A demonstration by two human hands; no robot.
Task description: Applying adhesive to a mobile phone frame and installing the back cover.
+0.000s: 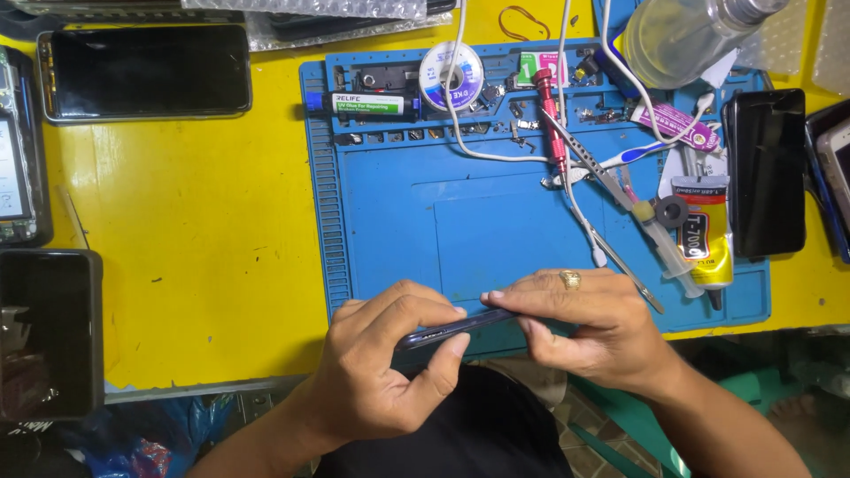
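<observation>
— So where was the phone (453, 327)?
— Edge-on between both hands, above the blue mat's (496, 221) near edge. The left hand (385, 358) pinched 1 end; the right hand (584, 323) clamped the other, seemingly steadying it.
— Tools?
— The red screwdriver (549, 119) lay well apart.

Phone repair workshop. A blue repair mat (496, 221) is lying on a yellow worktop (204, 230), carrying a solder wire spool (452, 75), red screwdriver (549, 115), glue tube (704, 230), syringe (651, 226) and tweezers (602, 168). Several dark phones (146, 71) are sitting around the edges, 1 stripped open at the left (13, 159).
</observation>
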